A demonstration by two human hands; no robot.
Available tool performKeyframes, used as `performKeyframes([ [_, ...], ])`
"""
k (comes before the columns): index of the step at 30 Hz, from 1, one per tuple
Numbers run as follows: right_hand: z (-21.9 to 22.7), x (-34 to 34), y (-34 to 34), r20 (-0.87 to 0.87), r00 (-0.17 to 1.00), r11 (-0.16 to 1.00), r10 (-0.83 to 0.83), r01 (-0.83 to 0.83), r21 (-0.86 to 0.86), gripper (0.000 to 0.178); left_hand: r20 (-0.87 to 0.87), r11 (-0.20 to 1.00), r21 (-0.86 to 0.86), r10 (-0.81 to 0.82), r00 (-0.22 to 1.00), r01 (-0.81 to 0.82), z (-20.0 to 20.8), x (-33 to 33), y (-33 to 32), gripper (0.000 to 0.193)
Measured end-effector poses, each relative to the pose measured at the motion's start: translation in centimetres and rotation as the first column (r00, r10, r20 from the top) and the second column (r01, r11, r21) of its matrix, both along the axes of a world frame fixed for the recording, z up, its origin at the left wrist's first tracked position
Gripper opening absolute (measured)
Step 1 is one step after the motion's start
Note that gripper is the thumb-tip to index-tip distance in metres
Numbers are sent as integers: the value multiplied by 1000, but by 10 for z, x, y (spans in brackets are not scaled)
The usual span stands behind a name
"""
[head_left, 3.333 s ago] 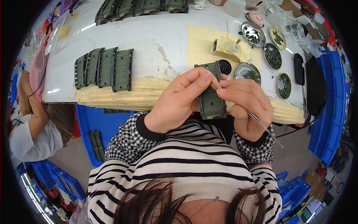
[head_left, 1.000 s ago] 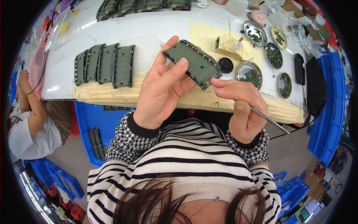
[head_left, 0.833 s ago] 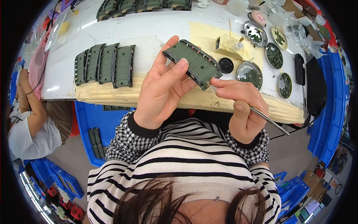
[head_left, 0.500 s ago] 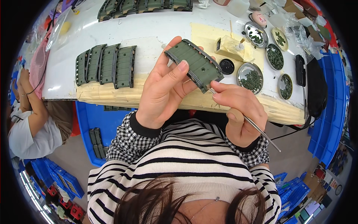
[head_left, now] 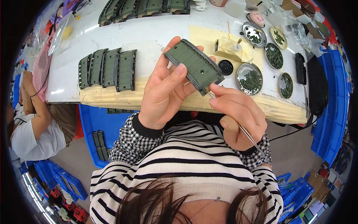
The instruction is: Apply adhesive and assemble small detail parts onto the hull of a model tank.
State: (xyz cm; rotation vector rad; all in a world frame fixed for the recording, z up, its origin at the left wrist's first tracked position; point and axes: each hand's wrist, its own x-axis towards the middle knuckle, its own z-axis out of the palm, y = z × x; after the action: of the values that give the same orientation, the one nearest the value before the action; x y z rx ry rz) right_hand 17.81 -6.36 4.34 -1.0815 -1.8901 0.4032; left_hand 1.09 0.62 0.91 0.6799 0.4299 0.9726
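My left hand (head_left: 164,89) holds a flat green ribbed plastic plate (head_left: 194,66) up in front of me, thumb on its face, fingers behind. My right hand (head_left: 238,114) pinches thin metal tweezers (head_left: 250,137), whose tips touch the plate's lower right corner. Both hands hover above the near edge of the white table (head_left: 149,35).
A row of several matching green plates (head_left: 108,69) lies on the table's left, more green plates (head_left: 143,7) at the far edge. Round metal dishes of small dark parts (head_left: 250,77) sit right, beside a yellowish block (head_left: 229,48). Blue bins (head_left: 93,123) stand below. Another person (head_left: 33,119) sits left.
My left hand has raised the green plate from close to my chest and turned its face toward me. My right hand with the tweezers has shifted to the plate's lower corner.
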Motion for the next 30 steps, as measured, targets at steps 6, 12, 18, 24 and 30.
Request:
performKeyframes([
  [6,2,-1,0,12,1000,1000,-2,2,-1,36,8,1000,1,-2,1000,2,0,0,-1,56],
  [12,2,2,-2,0,1000,1000,17,-17,-19,37,14,1000,-4,-8,1000,8,0,0,0,56],
  [18,1,8,-3,-108,991,997,82,-80,18,33,68,997,-77,-8,998,14,0,1,2,54],
  [24,-11,16,-8,-306,951,990,-45,84,115,35,380,902,-415,50,924,122,1,-1,15,53],
  [30,-11,17,-5,-265,961,985,-78,115,130,37,463,860,-493,135,876,128,8,7,26,55],
])
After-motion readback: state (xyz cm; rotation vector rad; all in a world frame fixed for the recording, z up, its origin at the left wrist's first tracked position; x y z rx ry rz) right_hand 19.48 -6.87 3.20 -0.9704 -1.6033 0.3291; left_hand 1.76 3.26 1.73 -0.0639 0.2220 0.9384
